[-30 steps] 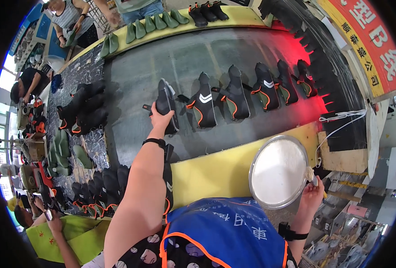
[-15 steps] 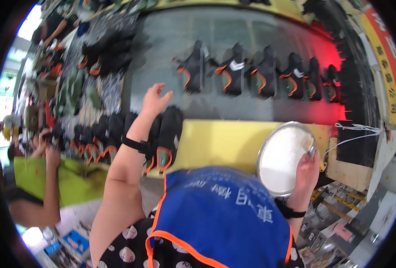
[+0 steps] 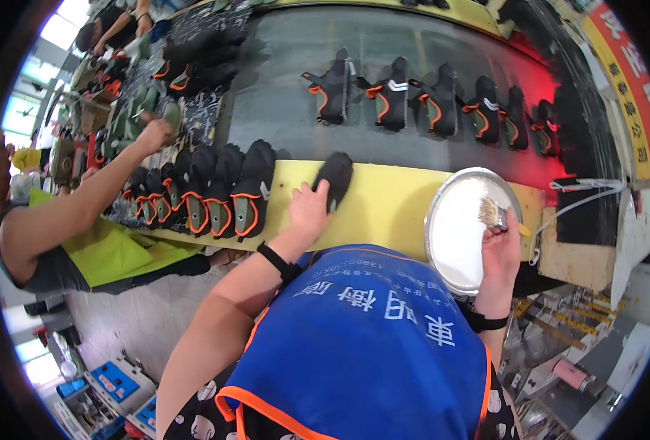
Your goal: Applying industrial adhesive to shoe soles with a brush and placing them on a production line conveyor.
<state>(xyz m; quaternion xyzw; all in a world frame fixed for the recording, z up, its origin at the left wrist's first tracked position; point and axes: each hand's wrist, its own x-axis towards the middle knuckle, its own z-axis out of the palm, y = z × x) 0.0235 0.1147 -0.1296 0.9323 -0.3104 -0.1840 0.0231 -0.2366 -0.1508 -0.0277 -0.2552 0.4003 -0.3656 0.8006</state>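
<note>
a dark flat belt [image 3: 281,88] spans the far side, carrying a line of six black shoes [image 3: 442,106] with orange edging, set apart from one another. along its near side runs the yellow tabletop [image 3: 394,209]. at the left a co-worker [image 3: 53,227] stretches an arm past a row of black shoes [image 3: 226,194] toward green foot-shaped forms [image 3: 130,117]. at the right, a round metal-rimmed tub [image 3: 433,257] of white liquid [image 3: 453,235] overlaps the tabletop in view.

the left hand [image 3: 310,211] is over the tabletop, between that row and the tub. its fingers are bent and slightly parted, touching the near left side of a single black shoe [image 3: 341,170]; whether they pinch it, i cannot tell. this shoe is on the tabletop's far edge, its long axis running near to far with a slight lean to the right, its rounded end pointing far toward the belt.

the right hand [image 3: 501,249] is at the tub's right rim, fingers closed around a brush [image 3: 493,214]. the brush's pale bristles point left and slightly far, over the white liquid; i cannot tell whether they touch it.
</note>
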